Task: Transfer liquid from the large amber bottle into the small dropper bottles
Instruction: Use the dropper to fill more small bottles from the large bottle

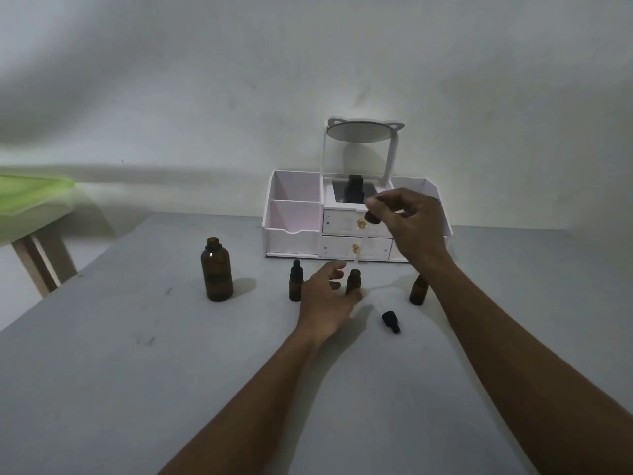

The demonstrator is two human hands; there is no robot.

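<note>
On the grey table (137,371): large amber glass bottle (216,270) left, three small amber dropper bottles (353,282) right of it, white plastic organiser (294,217) behind.

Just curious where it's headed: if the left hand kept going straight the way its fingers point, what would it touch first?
Probably the open small dropper bottle right at the left hand's fingertips; it looks nearly touching already, though depth is unclear.
</note>
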